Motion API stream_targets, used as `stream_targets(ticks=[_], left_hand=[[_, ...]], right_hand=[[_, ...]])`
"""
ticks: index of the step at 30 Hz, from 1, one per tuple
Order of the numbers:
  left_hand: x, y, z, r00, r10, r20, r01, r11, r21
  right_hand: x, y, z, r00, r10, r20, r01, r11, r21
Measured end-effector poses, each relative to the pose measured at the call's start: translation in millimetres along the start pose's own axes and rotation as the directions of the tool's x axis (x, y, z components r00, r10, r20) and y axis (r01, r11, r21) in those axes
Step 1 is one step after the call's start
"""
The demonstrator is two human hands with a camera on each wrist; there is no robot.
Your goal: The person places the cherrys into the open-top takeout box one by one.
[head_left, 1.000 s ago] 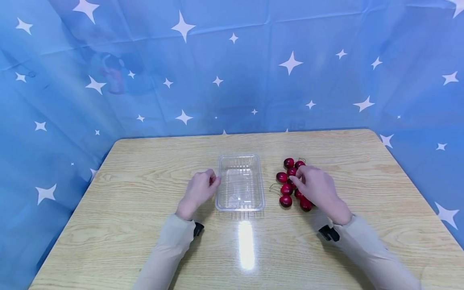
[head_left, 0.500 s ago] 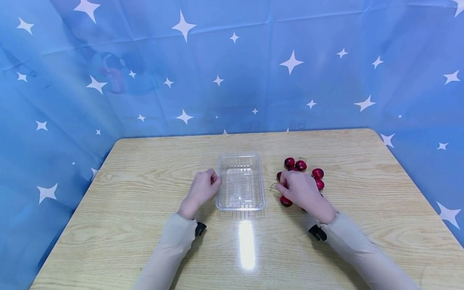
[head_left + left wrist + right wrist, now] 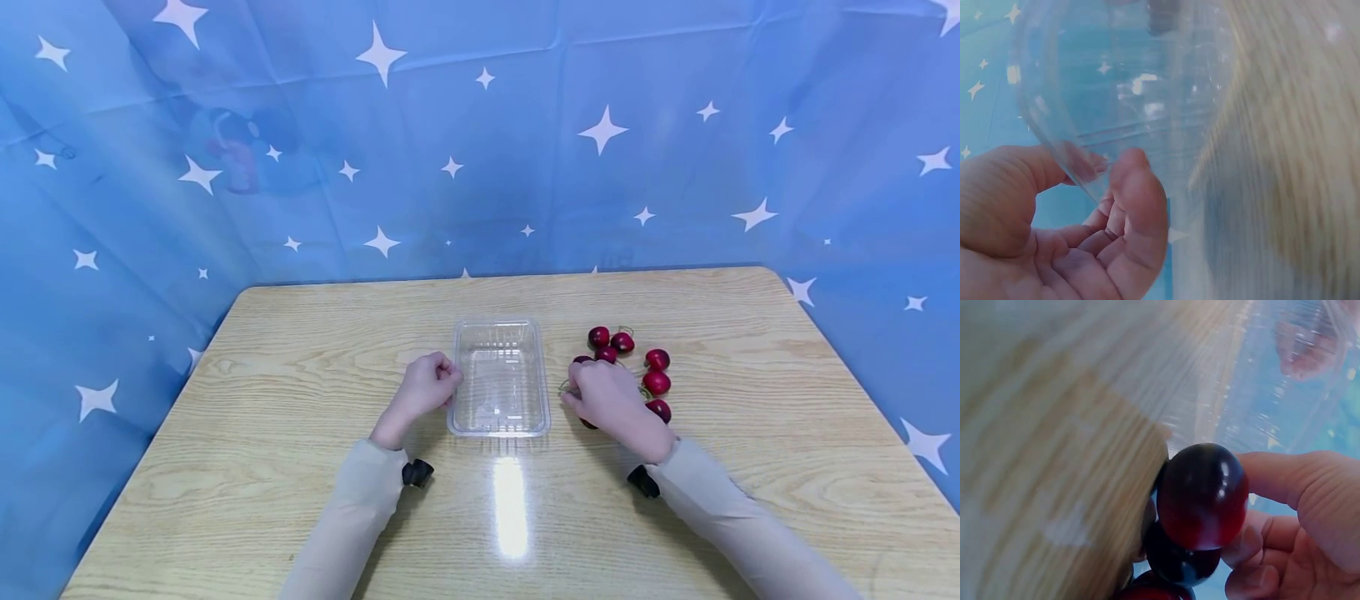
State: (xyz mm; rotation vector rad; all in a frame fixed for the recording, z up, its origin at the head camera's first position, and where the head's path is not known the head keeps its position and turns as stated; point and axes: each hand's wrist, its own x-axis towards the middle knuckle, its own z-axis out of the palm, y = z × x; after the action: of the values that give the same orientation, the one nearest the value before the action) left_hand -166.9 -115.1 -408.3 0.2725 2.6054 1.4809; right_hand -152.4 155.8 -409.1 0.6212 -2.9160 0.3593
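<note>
A clear plastic container (image 3: 497, 375) lies on the table, its inside bare. My left hand (image 3: 422, 385) pinches its left rim; in the left wrist view the thumb and a bent finger sit on either side of the clear edge. Right of the container are several dark red cherries (image 3: 657, 383), some with green stems. My right hand (image 3: 607, 398) is down over the left part of this cluster, hiding some fruit. In the right wrist view a large glossy cherry (image 3: 1204, 497) covers the thumb and finger tips, so I cannot tell whether they grip one.
The light wood table (image 3: 247, 417) has its far edge against a blue cloth backdrop (image 3: 480, 142) printed with white stars. A black wrist device (image 3: 417, 473) shows under the left cuff, another (image 3: 642, 481) under the right.
My right hand has moved left across the cherries, uncovering those on the right side of the cluster. The left hand has stayed at the container's rim.
</note>
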Motion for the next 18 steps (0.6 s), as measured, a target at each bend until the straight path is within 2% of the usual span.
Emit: stream_targets(ticks=[3,7,18], left_hand=[[1.0,-0.1,-0.1,0.997,-0.067,0.031,0.068,0.997,-0.048],[1.7,-0.5,-0.2,0.993,-0.112,0.043,0.115,0.990,-0.081],[1.4,1.3,0.1,0.991,-0.124,0.046,0.127,0.988,-0.087]], right_hand=[[0.3,-0.4,1.8,0.999,-0.022,-0.024,0.022,1.000,-0.022],[1.8,-0.1,4.6,0.997,-0.060,-0.053,0.057,0.997,-0.044],[4.7,0.2,5.3,0.996,-0.074,-0.043,0.072,0.996,-0.049]])
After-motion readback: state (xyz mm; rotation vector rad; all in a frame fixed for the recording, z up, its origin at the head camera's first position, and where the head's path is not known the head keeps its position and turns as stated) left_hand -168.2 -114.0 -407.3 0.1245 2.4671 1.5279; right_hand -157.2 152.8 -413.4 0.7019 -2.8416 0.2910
